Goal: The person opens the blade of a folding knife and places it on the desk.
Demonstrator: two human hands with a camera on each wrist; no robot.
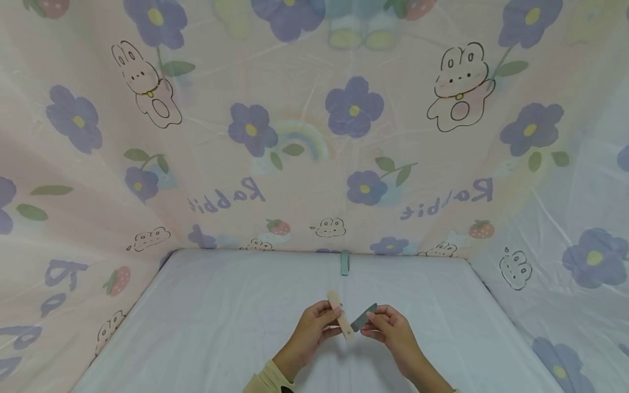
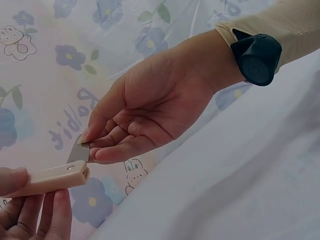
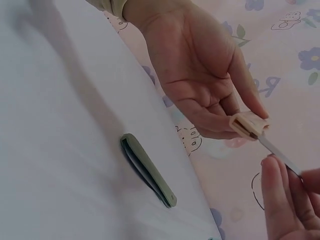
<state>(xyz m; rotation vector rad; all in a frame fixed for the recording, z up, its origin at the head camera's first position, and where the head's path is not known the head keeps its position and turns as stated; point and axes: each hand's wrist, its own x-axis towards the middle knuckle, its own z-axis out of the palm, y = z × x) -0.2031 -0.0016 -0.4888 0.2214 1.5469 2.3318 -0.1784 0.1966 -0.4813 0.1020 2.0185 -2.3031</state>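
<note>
Two parts held: your left hand (image 1: 314, 326) pinches beige handle (image 1: 340, 314) above white table (image 1: 221, 316); your right hand (image 1: 393, 327) pinches grey blade (image 1: 364, 318), slanting from beige handle's near end. Judged part-way: blade neither folded in nor aligned. Green handle (image 1: 345, 263) beyond beige handle, untouched.

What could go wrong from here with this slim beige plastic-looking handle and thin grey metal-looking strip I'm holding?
Your right hand pinches the strip, so it might slip; if its edge is sharp, it could nick you. Your left hand holds the handle close by, so a sudden jerk might scrape it with the strip.
</note>
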